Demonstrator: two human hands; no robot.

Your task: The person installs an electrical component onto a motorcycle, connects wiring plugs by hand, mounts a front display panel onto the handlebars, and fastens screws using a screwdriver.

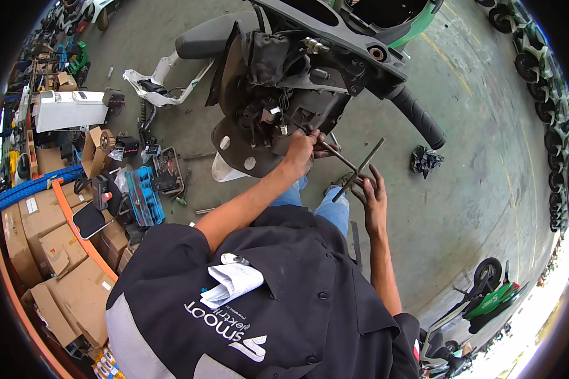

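A T-handle wrench [341, 158] reaches from the front of a partly stripped scooter [310, 104] toward me, its crossbar slanting at the near end. My left hand [303, 150] is closed around the shaft close to the scooter's opened body. Beside the crossbar is my right hand [372, 192], fingers apart and stretched, with some fingertips against the bar. Wires and a white connector [274, 110] show in the opened front, just beyond my left hand. Where the wrench's tip sits is hidden by my left hand and dark parts.
A black handlebar grip [417, 117] juts out at right above the floor. A crumpled black bundle [426, 161] lies beyond it. On the left are a white panel piece [161, 79], a blue organizer [144, 196] and cardboard boxes [60, 243]. Parked scooters [544, 95] line the far right.
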